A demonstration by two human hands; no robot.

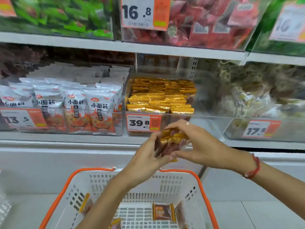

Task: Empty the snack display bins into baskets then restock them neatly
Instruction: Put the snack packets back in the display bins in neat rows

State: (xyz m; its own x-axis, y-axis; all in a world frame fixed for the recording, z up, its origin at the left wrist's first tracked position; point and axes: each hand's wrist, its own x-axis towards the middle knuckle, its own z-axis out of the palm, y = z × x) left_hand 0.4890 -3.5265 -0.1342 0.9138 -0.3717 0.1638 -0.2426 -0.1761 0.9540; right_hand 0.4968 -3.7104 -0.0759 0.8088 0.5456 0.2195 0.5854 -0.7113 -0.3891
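Note:
Both of my hands hold one bundle of gold-edged snack packets [171, 142] in front of the shelf, above the basket. My left hand [148, 156] grips the bundle from the left and below. My right hand [198, 146] curls round it from the right and top. Behind them stands a clear display bin [165, 115] tagged 39.8, holding neat rows of the same gold packets [161, 96]. Below sits a white basket with an orange rim [196, 179]; a few loose packets [163, 212] lie on its floor.
Left of the gold bin is a bin of white-and-red noodle-snack bags [74, 109], tagged 13.5. To the right stands a clear bin of blurred greenish packs [264, 96], tagged 17.8. An upper shelf [132, 45] carries green and red packs. A white ledge [66, 146] runs below.

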